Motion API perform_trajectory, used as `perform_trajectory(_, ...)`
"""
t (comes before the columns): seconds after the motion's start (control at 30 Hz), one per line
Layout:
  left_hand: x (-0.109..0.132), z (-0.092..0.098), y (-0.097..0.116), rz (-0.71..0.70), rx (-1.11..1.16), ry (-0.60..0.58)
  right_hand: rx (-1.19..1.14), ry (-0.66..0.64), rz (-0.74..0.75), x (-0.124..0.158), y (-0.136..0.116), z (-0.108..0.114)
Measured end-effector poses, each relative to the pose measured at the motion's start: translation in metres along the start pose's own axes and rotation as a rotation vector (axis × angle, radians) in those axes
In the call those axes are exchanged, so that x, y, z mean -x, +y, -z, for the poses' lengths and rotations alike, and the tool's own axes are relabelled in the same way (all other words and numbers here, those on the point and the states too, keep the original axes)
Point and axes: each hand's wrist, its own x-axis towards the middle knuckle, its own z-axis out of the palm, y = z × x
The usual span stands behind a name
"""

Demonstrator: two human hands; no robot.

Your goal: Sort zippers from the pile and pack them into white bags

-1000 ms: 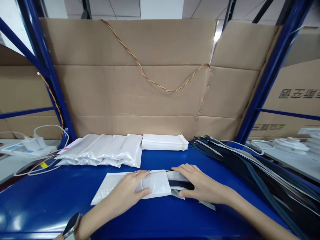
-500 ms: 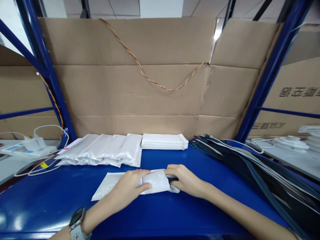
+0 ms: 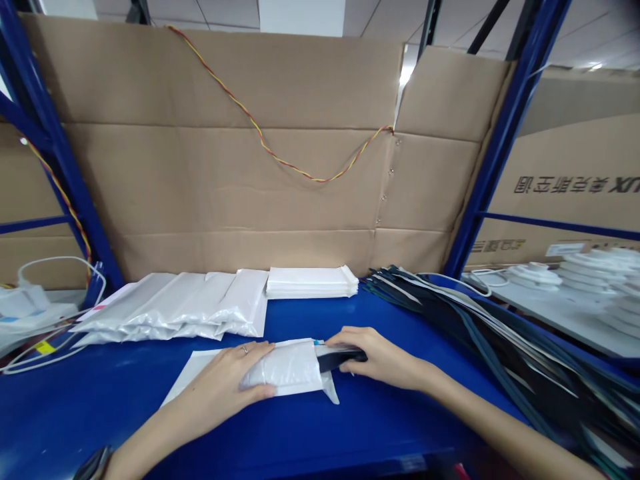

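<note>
- Since the earlier view, the head has turned right, so the whole bench sits further left, and more of the dark item now shows past the right hand.
- Left hand [image 3: 225,377]: lies flat on a white plastic mailer bag [image 3: 283,367], fingers together and pressing down, with a ring [image 3: 245,349] on one finger.
- Right hand [image 3: 380,357]: fingers curl closed around a black flat strip [image 3: 343,360], just beside the bag's open mouth.
- Black flat strip: its end meets the mouth; how far it goes inside is hidden.
- Bag: lies on a white sheet [image 3: 190,370] on a blue bench [image 3: 350,427], between both hands.
- Behind: a row of filled white bags [image 3: 170,307] and a stack of flat white envelopes [image 3: 310,283].
- Right: a heap of long dark strips [image 3: 480,333].
</note>
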Motion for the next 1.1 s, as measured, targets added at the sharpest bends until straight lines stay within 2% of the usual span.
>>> perform_trajectory(0.17,-0.004,0.0,0.003,-0.016,-0.007,0.02,-0.047,0.101,0.02,-0.019,-0.01,-0.012)
perform_trajectory(0.33,-0.004,0.001,0.006,-0.026,-0.026,0.024,-0.063,0.089,0.055,-0.041,-0.023,-0.031)
perform_trajectory(0.43,-0.002,0.002,0.002,-0.037,-0.021,0.006,-0.136,0.089,0.047,-0.039,-0.024,-0.03)
perform_trajectory(0.67,0.003,0.001,-0.012,-0.031,-0.006,0.024,-0.172,0.109,0.016,-0.018,-0.012,-0.011)
perform_trajectory(0.83,-0.001,-0.002,-0.015,-0.039,-0.047,0.015,-0.291,0.161,-0.003,-0.033,-0.003,-0.032)
perform_trajectory(0.97,-0.004,-0.002,-0.012,-0.038,-0.077,-0.022,-0.473,0.15,-0.072,-0.049,-0.003,-0.052)
perform_trajectory(1.1,-0.003,-0.003,-0.011,-0.035,-0.096,-0.016,-0.613,0.041,-0.038,-0.047,-0.005,-0.048)
